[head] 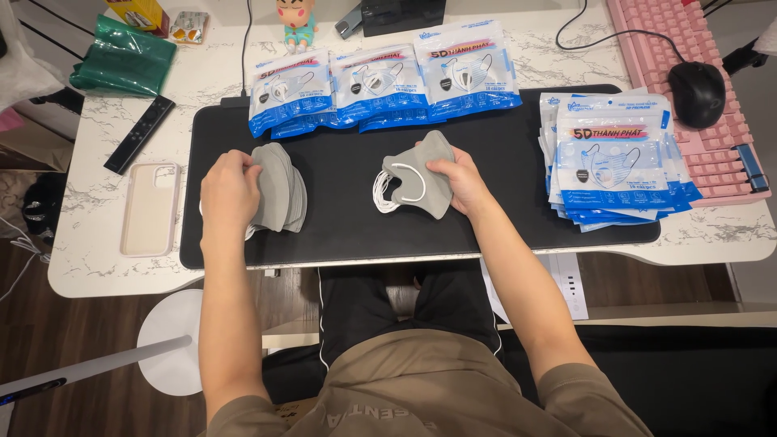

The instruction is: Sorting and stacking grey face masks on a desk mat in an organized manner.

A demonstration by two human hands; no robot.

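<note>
Left hand (229,194) curled over grey mask stack (279,188) on black mat (340,218), gripping it. Right hand (460,180) pinched folded grey mask (421,176), white loops (388,193) dangling.

Pink keyboard (688,73), black mouse (696,93), remote (139,134)

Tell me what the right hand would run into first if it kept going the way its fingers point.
The right hand points left across the black mat; past the grey mask it holds, it would likely first meet the grey mask stack under the left hand.
</note>
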